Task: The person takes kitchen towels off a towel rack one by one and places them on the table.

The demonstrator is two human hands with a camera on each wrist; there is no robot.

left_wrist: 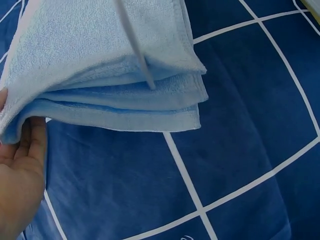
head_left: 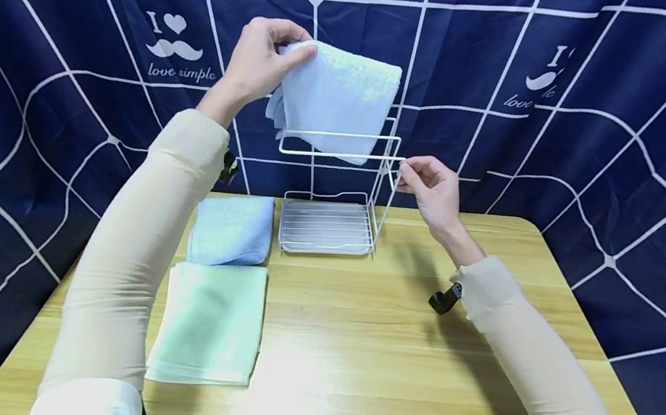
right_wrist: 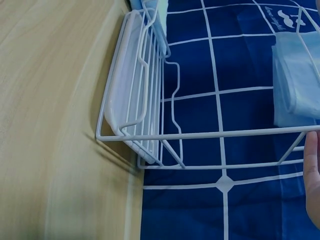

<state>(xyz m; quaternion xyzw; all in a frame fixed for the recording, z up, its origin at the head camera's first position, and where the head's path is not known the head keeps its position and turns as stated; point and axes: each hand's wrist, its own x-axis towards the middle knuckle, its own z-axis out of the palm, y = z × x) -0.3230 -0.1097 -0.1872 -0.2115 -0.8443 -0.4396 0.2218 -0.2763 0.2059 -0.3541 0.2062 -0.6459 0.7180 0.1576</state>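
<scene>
My left hand (head_left: 262,56) pinches a folded light-blue towel (head_left: 341,95) by its upper left corner, high against the curtain. The rails of a white wire rack (head_left: 341,156) cross in front of the towel's lower part in the head view. Seen from the left wrist, the towel (left_wrist: 110,45) shows several stacked layers, and a thin rod runs over its surface. On the other side, my right hand (head_left: 432,187) holds the rack's upper right corner between thumb and fingers. The right wrist view shows those fingers (right_wrist: 312,165) at the end of the long post (right_wrist: 215,134).
At the rack's base lies a pale drip tray (head_left: 359,247) under wires. A folded blue towel (head_left: 232,229) lies left of it, with a folded pale-green towel (head_left: 211,323) nearer. The wooden table (head_left: 360,359) meets a dark-blue gridded curtain (head_left: 464,53) behind and at both sides.
</scene>
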